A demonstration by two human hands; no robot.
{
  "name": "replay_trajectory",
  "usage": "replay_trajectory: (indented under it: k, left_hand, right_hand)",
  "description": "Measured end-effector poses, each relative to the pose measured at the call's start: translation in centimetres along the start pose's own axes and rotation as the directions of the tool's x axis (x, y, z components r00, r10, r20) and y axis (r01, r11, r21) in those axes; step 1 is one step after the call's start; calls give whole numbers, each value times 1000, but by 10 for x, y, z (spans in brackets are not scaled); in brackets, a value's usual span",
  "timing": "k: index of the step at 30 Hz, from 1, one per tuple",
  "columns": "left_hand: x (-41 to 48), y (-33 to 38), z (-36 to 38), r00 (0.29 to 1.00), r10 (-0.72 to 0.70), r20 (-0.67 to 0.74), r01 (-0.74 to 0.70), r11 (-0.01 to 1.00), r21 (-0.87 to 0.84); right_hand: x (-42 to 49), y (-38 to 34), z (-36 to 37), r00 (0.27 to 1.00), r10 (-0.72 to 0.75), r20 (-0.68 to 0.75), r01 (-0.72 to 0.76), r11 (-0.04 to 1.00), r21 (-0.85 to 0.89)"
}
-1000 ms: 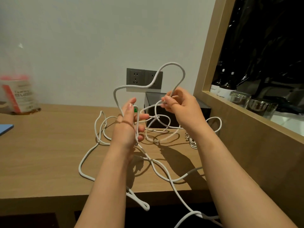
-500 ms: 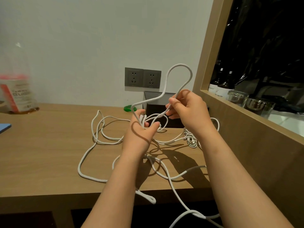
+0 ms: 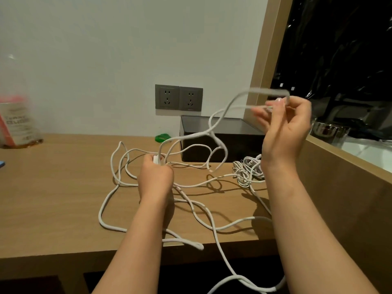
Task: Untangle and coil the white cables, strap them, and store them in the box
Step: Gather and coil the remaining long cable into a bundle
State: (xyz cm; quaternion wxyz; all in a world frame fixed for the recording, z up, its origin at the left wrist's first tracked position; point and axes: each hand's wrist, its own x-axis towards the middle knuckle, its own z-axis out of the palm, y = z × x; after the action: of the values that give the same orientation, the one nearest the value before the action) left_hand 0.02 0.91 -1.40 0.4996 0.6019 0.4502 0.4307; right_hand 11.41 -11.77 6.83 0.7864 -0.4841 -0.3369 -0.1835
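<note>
Right hand (image 3: 284,128), upper right of frame, pinches a raised loop of the white cables (image 3: 100,215). Left hand (image 3: 156,177), centre, is curled round what looks like a white plug end, low over the table (image 3: 53,187). The rest sprawls in crossed loops mid-frame, in front of the black box (image 3: 222,143), with one run dangling off the front edge. The danger: pull that loop higher and a crossing could cinch into a knot, or drag the small coiled bundle (image 3: 248,168) at right into the mess.
</note>
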Motion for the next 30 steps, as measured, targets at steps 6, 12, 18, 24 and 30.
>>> replay_trajectory:
  k: [6,12,18,24,30]
  left_hand:
    - [-4,5,4,996,80,-45,-79,997,21]
    - [25,8,-6,991,-118,-66,99,966,-238]
    - [24,17,-2,977,-209,47,208,877,-432]
    - [26,22,-9,969,-173,176,244,779,-578]
    - [18,21,-24,907,-4,421,31,998,-58]
  right_hand:
    - [-3,15,0,982,20,187,17,981,-193]
    - [-13,27,-17,974,227,-8,-226,970,-92]
    - [-22,27,-16,768,501,399,-590,796,136]
    - [-27,48,-10,797,504,332,-342,830,-440]
    - [-17,47,-5,994,106,35,-100,984,-148]
